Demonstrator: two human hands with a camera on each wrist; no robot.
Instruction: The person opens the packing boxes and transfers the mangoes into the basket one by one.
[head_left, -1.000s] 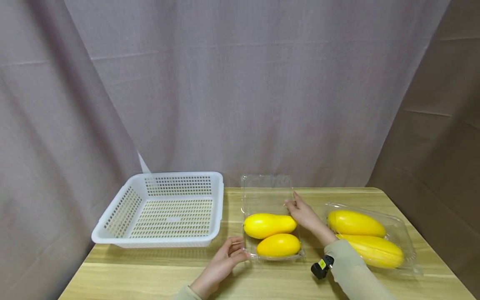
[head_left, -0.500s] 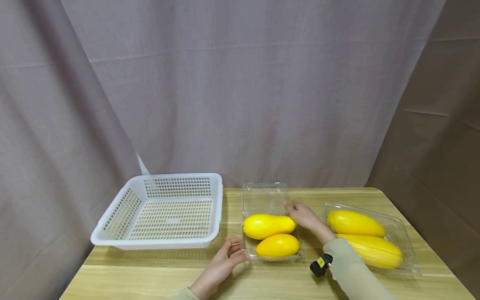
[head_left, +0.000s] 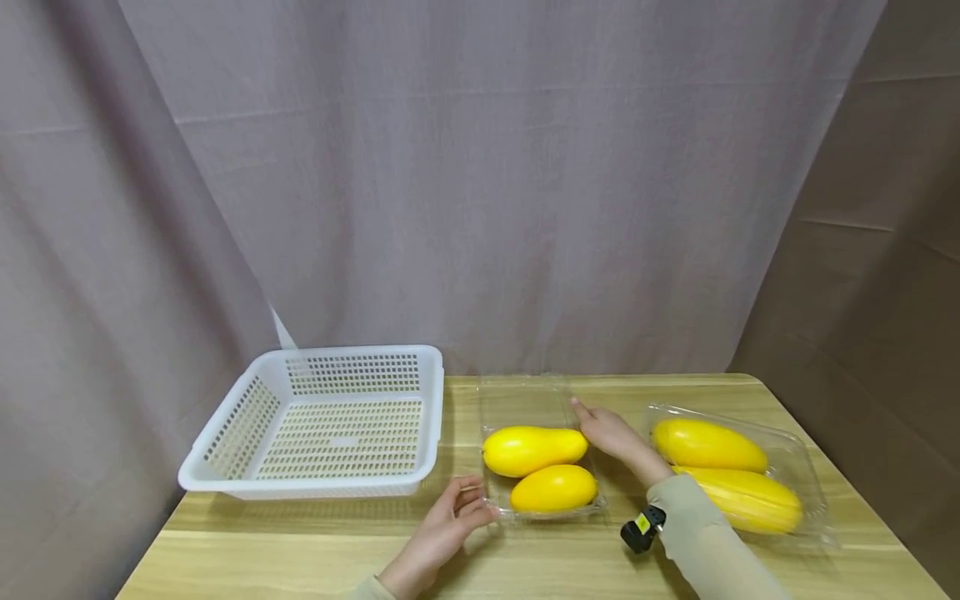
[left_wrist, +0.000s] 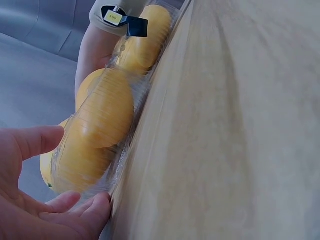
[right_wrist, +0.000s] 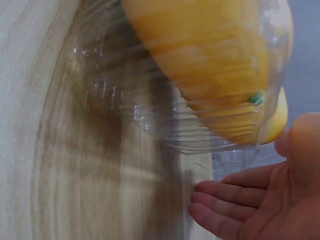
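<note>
Lid (head_left: 525, 406) has swung back, lower, toward the tabletop (head_left: 300, 550); first box (head_left: 551, 514) looks opened, yellow fruits (head_left: 534, 451) inside; second box (head_left: 789, 458) apparently left. Left hand (head_left: 448, 523) loose at box corner; right hand (head_left: 611, 432) unclenched by lid edge.

Four fruits (head_left: 554, 489), two containers (head_left: 527, 403), one basket (head_left: 300, 485)

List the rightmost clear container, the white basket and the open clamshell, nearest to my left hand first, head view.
1. Open clamshell, just right of your left hand.
2. White basket, to the back left.
3. Rightmost clear container, far right.
</note>
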